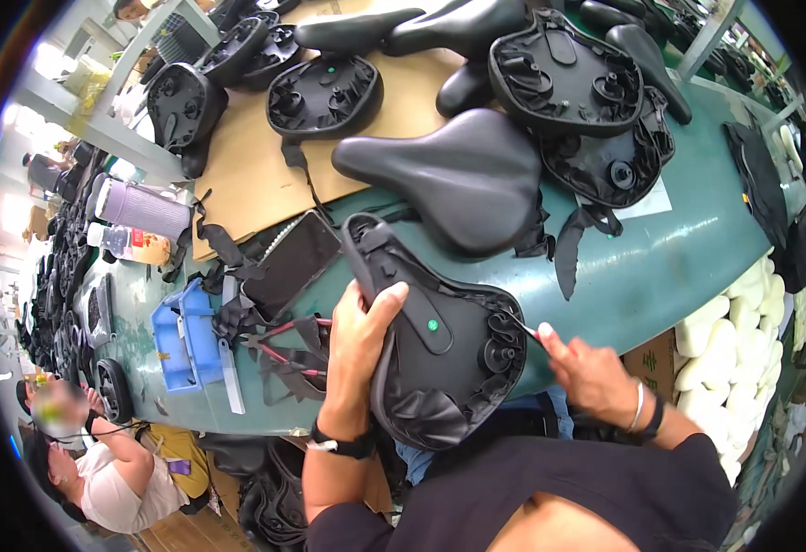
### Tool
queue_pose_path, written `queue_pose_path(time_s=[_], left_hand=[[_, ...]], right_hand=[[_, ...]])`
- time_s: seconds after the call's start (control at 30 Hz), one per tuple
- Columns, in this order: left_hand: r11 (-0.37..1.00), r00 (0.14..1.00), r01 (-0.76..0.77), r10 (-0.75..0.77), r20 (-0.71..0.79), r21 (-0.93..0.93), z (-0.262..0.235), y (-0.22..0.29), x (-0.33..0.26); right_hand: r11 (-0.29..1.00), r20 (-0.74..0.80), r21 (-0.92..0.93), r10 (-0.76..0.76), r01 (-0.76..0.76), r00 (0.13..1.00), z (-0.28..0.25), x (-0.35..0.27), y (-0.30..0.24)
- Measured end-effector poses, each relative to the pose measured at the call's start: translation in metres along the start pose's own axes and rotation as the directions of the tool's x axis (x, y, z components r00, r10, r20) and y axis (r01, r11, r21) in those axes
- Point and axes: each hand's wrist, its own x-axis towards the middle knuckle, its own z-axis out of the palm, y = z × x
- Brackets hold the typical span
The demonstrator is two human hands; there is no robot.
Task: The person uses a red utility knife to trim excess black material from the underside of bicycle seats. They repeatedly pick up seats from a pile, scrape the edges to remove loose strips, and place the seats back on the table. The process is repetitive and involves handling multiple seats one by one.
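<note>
Upturned saddle (pixel 440 359): underside up, at near edge of green surface (pixel 661 267).
Left hand (pixel 359 342): grip closed around saddle's left rim.
Right hand (pixel 587 373): grip closed on thin tool (pixel 521 324), tip at saddle's right rim.
Finished saddle (pixel 458 175): just beyond.

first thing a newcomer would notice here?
Probably the upturned black bicycle saddle at centre, gripped on its edge by the left hand while the right hand holds a thin tool to its underside. Behind it, more black saddles crowd the green workbench and brown cardboard sheet.
</note>
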Motion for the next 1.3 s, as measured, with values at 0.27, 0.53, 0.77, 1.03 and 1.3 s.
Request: queue_pose_path(time_s=[0.27, 0.53, 0.77, 1.03, 1.3], left_hand=[[0.984, 0.975, -0.122, 0.094, -0.201, -0.132, 0.003, -0.026, -0.045], [0.945, 0.808, -0.256, 0.326, -0.491, 0.206, -0.006, -0.064, -0.064], [0.071, 0.602, -0.713, 0.571, 0.558, 0.698, 0.065, 0.0, -0.022], [0.276, 0.616, -0.746, 0.629, 0.473, 0.606, 0.065, -0.029, 0.014], [0.816, 0.923, -0.347, 0.385, -0.013, -0.463, 0.061, -0.004, 0.007]], right_hand=[[0.918, -0.197, 0.374, 0.218, -0.132, 0.956, -0.007, -0.027, -0.017], [0.689, -0.178, 0.672, 0.505, -0.271, 0.845, -0.035, 0.079, 0.0], [0.843, -0.322, 0.49, -0.062, 0.222, 0.945, -0.027, 0.083, -0.031], [0.992, -0.036, -0.076, -0.108, 0.106, 0.993, -0.053, 0.023, 0.033], [0.986, -0.055, -0.154, 0.052, -0.06, 0.997, -0.021, -0.013, -0.007]])
